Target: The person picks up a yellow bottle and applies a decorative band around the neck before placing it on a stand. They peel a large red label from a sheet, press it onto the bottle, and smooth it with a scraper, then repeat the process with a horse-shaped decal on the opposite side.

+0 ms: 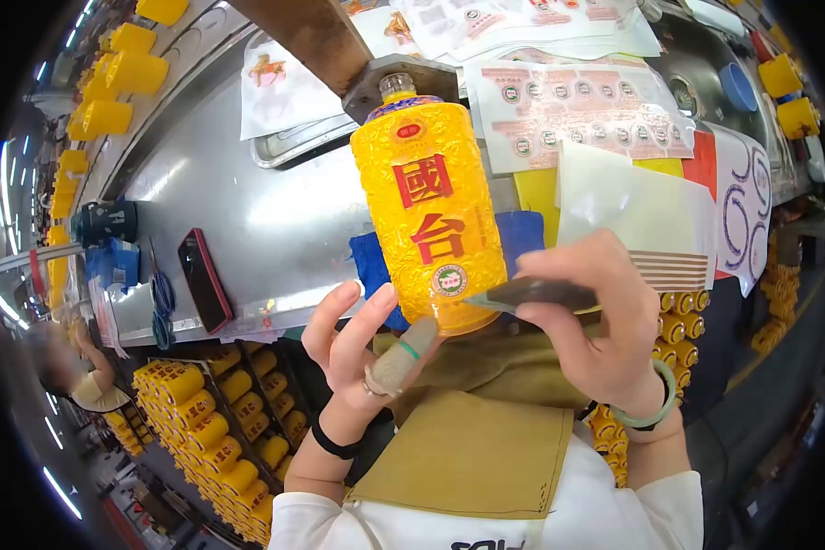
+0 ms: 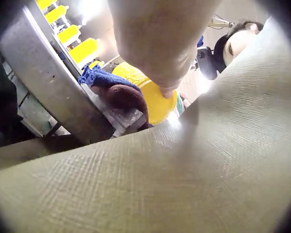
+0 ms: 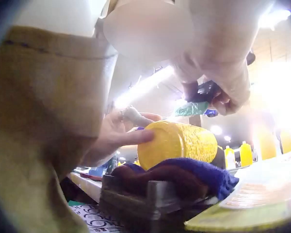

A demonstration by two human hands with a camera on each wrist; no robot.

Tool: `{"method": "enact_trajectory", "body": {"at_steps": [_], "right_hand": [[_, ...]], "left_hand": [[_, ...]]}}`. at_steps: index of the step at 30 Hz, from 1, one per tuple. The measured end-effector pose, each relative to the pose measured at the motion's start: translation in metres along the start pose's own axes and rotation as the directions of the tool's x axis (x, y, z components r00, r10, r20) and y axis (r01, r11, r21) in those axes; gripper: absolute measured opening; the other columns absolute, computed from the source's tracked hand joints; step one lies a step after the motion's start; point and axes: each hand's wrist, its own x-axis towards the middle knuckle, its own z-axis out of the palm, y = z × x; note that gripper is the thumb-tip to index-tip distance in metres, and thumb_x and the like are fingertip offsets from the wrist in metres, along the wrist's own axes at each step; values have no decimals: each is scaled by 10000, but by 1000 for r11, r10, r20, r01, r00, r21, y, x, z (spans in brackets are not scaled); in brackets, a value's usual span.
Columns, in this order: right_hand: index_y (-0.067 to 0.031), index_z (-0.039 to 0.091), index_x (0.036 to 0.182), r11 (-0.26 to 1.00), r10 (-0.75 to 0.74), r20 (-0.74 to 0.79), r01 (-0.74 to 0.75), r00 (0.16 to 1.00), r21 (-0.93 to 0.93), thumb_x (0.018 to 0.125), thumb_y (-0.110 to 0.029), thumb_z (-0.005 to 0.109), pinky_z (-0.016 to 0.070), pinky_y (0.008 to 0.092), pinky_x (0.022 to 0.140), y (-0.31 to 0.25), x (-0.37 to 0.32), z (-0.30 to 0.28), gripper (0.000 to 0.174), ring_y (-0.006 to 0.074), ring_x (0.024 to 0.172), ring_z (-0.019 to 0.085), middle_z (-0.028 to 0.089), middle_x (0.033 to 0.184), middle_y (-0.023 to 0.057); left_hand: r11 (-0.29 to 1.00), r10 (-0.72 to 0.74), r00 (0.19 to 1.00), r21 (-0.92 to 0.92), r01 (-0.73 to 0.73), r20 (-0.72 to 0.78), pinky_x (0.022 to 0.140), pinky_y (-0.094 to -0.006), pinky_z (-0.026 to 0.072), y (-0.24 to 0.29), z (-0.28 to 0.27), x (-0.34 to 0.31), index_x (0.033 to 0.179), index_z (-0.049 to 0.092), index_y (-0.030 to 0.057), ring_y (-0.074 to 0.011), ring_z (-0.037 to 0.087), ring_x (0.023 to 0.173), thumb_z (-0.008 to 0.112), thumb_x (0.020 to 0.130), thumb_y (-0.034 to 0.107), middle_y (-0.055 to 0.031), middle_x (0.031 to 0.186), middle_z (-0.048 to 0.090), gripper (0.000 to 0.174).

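Observation:
A yellow embossed bottle [image 1: 428, 206] with red characters lies on its side, neck away from the person, on a folded blue cloth [image 3: 203, 173]. Near its base is a round green-and-white sticker [image 1: 450, 280]. The left hand [image 1: 362, 353] is at the base; its thumb, in a grey finger cot with a green band, touches the bottle's lower edge while other fingers extend beside it. Between thumb and fingers, the right hand [image 1: 605, 321] pinches a dark-handled tool [image 1: 545, 292] with a flat, pale tip. That tip points at the sticker's edge.
Sheets of round stickers [image 1: 582, 110] lie behind and to the right. A phone [image 1: 205, 280] and blue-handled scissors [image 1: 162, 298] are on the metal table at left. A metal bracket [image 1: 376, 82] stands at the bottle's neck. Yellow bottles [image 1: 197, 422] are stacked below.

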Motion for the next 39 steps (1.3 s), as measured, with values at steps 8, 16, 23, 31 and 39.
{"method": "enact_trajectory", "body": {"at_steps": [8, 16, 23, 31, 39], "right_hand": [[-90, 769, 1021, 975, -180, 149, 197, 972, -106, 699, -13, 837, 475, 341, 736, -7, 16, -4, 339, 225, 792, 637, 734, 919, 28], [-83, 761, 1058, 981, -166, 84, 173, 983, -90, 724, -35, 838, 484, 346, 766, -5, 15, -9, 346, 230, 797, 633, 748, 944, 35], [-13, 717, 1049, 999, 20, -68, -22, 998, -31, 784, 37, 809, 516, 344, 711, -1, 7, -13, 284, 258, 823, 645, 736, 984, 109], [-34, 734, 1032, 997, 71, -66, -71, 995, 4, 764, 20, 825, 513, 346, 738, 1, 0, -10, 288, 261, 831, 646, 733, 956, 83], [-119, 794, 987, 972, -163, 111, 179, 980, -153, 689, -67, 836, 451, 335, 776, -3, 3, -4, 306, 204, 828, 590, 731, 934, -17]], "left_hand": [[992, -126, 992, 5, 126, -19, 952, -371, 521, 2, 5, -5, 1141, 701, 250, -308, 537, 1235, 963, 670, 175, -36, 1343, 590, 545], [993, -121, 992, 6, 122, -45, 970, -371, 518, 1, 9, 1, 1169, 715, 283, -286, 530, 1216, 941, 705, 198, -39, 1304, 582, 523], [993, 122, 992, -3, -122, 23, 980, -404, 501, -6, 12, 10, 1136, 767, 350, -301, 462, 1253, 881, 755, 226, -44, 1308, 576, 416], [990, 135, 987, 40, -132, -91, 969, -433, 502, -7, 13, 4, 993, 758, 260, -287, 474, 1234, 866, 777, 296, -50, 1296, 660, 244], [999, -4, 999, 50, 6, -42, 975, -419, 494, -5, 5, -10, 1093, 710, 247, -319, 516, 1233, 928, 720, 201, -86, 1351, 604, 435]]}}
